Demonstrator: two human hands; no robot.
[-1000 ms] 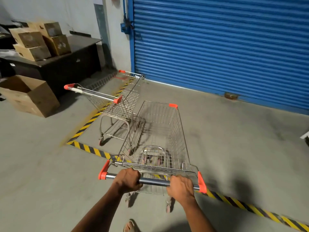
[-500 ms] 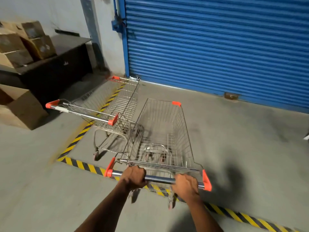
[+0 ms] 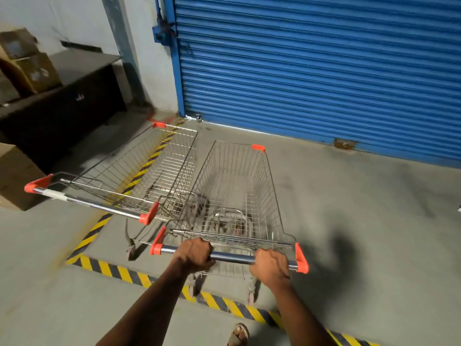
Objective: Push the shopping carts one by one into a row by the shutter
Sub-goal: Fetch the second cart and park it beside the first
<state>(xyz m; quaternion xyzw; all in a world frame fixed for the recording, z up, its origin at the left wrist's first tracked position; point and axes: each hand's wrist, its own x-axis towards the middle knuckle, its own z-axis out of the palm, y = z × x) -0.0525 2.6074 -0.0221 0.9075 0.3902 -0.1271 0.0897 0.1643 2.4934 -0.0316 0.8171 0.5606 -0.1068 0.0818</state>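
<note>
I hold an empty wire shopping cart [image 3: 237,186] by its steel handle bar [image 3: 230,257] with orange end caps. My left hand [image 3: 194,254] grips the bar left of centre and my right hand [image 3: 270,265] grips it near the right end. The cart's nose points at the blue roller shutter [image 3: 319,71]. A second empty cart [image 3: 149,176] stands just to its left, basket sides almost touching, its handle [image 3: 92,203] angled toward the left.
Yellow-and-black hazard tape [image 3: 119,270] marks the floor under the carts and runs toward the shutter. A dark table [image 3: 62,101] with cardboard boxes [image 3: 30,68] stands at the left, another box [image 3: 12,176] on the floor. My sandalled foot [image 3: 239,334] shows below.
I have pushed the held cart forward across the tape line, level alongside the parked cart and closer to the shutter. Both hands kept their grip on the bar.
</note>
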